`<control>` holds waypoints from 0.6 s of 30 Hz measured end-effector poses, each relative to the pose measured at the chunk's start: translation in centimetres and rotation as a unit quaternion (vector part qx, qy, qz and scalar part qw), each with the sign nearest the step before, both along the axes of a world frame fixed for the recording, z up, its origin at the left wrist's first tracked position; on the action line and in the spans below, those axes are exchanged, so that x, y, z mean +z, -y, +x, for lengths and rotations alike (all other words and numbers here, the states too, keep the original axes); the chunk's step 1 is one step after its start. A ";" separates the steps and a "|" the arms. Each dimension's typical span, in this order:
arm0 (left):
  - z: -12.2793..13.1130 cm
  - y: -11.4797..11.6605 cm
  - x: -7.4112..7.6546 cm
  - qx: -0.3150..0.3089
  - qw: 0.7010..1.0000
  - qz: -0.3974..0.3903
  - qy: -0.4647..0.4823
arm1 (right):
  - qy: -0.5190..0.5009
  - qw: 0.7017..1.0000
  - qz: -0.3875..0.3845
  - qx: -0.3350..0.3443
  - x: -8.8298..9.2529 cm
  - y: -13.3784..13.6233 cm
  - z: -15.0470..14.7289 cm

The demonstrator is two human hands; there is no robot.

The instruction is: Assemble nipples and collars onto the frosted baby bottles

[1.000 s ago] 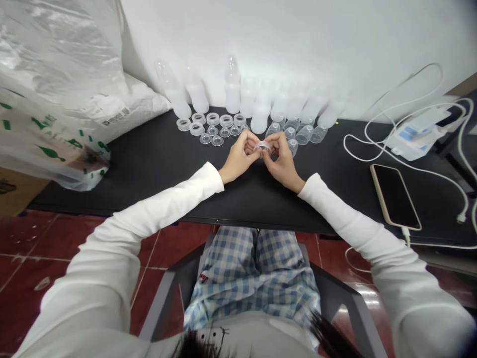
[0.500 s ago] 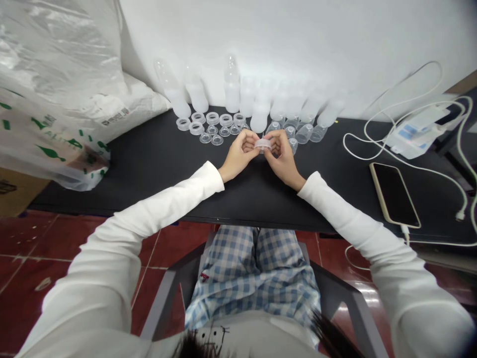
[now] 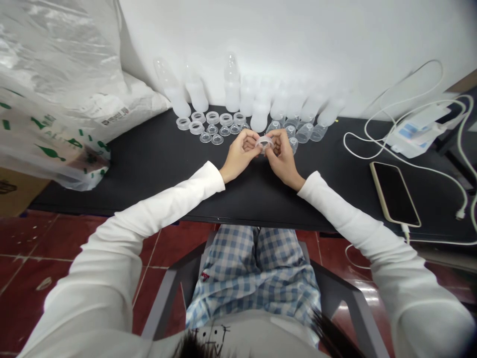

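Six translucent rings [image 3: 212, 122] lie on the black table [image 3: 156, 159], with six small clear discs [image 3: 217, 139] (one partly behind the left hand [image 3: 238, 155]) nearer the person and three domed bottles [image 3: 232, 92] behind; the paler bottles [image 3: 260, 115] and clear caps [image 3: 304, 133] overlap too much to count. One held ring [image 3: 264, 140] sits between both hands' fingertips, pinched at its left side by the left, right side by the right hand [image 3: 282, 156].

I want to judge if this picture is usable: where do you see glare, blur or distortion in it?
All in the head view: several bottles fade into the white wall at their tops; glare shines on the floor at lower right; the outer bottles lean outward, perhaps from wide-lens distortion; the held ring is too soft for fine detail.
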State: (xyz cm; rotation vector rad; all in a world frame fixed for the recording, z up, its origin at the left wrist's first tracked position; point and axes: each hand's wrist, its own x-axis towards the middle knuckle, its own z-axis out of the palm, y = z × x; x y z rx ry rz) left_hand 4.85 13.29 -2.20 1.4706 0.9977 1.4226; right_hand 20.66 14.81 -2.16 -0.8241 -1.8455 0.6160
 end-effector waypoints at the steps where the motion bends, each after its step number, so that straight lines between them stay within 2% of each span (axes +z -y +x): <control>1: -0.1 -0.1 -0.1 -0.001 1.000 0.001 0.004 | -0.005 1.000 -0.005 0.006 -0.1 -0.1 0.0; 8: -0.2 -0.2 -0.2 -0.015 0.998 0.028 0.045 | -0.051 0.998 0.000 0.038 -0.1 -0.1 0.2; 18: 0.1 0.2 0.3 0.004 0.999 0.043 0.030 | -0.052 0.998 0.005 0.040 -0.7 -0.2 0.0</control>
